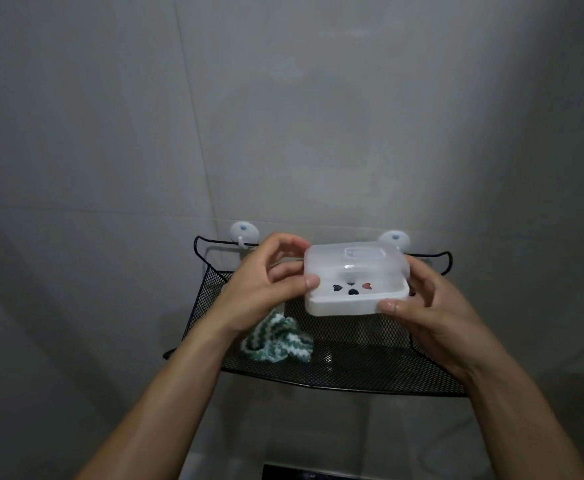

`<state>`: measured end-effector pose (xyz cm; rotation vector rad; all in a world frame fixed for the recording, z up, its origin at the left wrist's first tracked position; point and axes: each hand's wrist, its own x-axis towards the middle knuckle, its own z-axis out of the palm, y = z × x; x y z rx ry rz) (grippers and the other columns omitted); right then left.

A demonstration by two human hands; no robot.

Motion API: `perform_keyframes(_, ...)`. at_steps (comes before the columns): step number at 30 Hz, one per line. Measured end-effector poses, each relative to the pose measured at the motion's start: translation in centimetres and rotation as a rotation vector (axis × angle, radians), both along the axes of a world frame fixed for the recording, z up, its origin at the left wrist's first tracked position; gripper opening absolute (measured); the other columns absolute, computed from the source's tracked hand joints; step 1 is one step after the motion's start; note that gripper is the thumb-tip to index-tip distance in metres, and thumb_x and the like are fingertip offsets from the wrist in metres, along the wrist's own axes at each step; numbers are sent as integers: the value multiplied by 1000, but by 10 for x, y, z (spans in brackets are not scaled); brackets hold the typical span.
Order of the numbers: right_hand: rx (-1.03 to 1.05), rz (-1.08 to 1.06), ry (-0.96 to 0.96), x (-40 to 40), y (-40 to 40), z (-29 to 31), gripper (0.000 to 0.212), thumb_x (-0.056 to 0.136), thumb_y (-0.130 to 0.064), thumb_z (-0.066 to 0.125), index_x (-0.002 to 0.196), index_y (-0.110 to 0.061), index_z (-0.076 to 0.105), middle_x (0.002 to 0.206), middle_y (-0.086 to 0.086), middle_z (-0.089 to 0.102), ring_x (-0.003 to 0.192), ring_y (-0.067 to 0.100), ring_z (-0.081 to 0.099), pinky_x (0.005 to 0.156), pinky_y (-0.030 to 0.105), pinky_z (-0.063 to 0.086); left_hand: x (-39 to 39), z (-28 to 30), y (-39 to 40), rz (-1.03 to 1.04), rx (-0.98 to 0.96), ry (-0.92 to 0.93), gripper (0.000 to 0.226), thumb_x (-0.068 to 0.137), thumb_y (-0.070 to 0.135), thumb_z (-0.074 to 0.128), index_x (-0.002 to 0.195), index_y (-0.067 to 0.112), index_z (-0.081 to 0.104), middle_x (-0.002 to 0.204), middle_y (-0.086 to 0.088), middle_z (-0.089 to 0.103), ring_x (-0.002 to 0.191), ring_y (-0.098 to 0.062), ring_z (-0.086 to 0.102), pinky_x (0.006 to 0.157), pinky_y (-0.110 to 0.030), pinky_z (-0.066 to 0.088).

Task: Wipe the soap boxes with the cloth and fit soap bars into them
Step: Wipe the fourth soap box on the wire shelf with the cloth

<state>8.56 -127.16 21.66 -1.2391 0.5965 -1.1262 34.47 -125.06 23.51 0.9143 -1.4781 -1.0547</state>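
Soap box [354, 284] is up in front of me, above the mesh shelf [353, 358], lid on. Left hand [266, 289] grips its left end, thumb on the front edge; right hand [432, 306] grips the right end, thumb on the base. Two-sided hold likely so I can split lid from base. Cloth [276, 337] sits bunched on the shelf, close for wiping. No soap bar visible.

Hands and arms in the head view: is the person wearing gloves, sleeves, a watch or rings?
Nothing worn shows. The left hand and right hand are bare, with no gloves, and no rings visible. Both forearms are uncovered down to the frame edge: no sleeves, watch or bands in view.
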Motion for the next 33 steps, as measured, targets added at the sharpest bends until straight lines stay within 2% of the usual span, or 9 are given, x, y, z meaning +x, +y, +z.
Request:
perform_keyframes(2,0,-1,-1,1,2,-1,85,61,12,79,139,-9,52,141,9,57,113,32,68,87,32,58,-2,4,-3,88,31,19,38,78,49,73,104,24,63,110,2,71,103,-20,70,85,-32,55)
perform_keyframes(5,-20,33,42,6,6,-2,87,60,17,74,139,-14,51,143,4,56,113,30,68,85,32,59,-10,14,-8,249,131,51,53,80,70,57,93,20,65,95,-6,75,86,-21,73,69,-30,57)
perform_keyframes(9,-46,78,64,9,9,-5,93,59,21,77,139,-17,50,141,4,58,116,32,67,89,35,58,-20,21,-14,374,239,38,46,98,62,37,92,25,64,69,3,74,61,-8,71,52,-22,54)
perform_keyframes(16,-36,14,10,3,9,-7,94,56,18,74,135,-28,51,135,7,63,115,29,67,81,32,59,-21,15,-10,257,219,19,28,101,35,51,117,20,69,100,-6,75,87,-17,72,70,-25,56)
perform_keyframes(19,-37,8,-1,3,8,-7,95,57,20,75,135,-28,50,135,8,63,115,30,67,80,31,59,-23,9,-5,196,220,3,38,94,15,64,131,21,60,100,-5,76,94,-22,72,85,-39,58)
perform_keyframes(23,19,22,16,1,5,-6,95,60,18,78,138,-25,48,130,12,66,111,33,68,78,35,61,-21,9,-3,220,224,8,40,85,0,70,120,18,60,98,-18,75,96,-37,71,94,-56,53)
perform_keyframes(28,233,1,52,-3,1,1,52,78,-16,69,129,-17,60,109,14,75,91,33,75,66,42,62,-14,12,-5,186,251,-36,35,85,1,71,117,11,61,99,-14,75,93,-34,72,88,-46,57)
perform_keyframes(31,269,-13,75,-4,0,0,33,87,-15,60,119,-10,67,108,17,75,90,32,75,64,39,61,-7,13,-6,124,270,-123,23,99,14,55,120,10,65,105,-11,75,99,-29,71,88,-40,56)
perform_keyframes(33,287,-41,59,-8,1,0,31,84,-14,62,113,-8,71,107,19,75,89,33,75,64,40,62,4,13,-6,107,218,-405,29,103,20,49,125,15,65,113,-3,73,102,-19,68,92,-33,52)
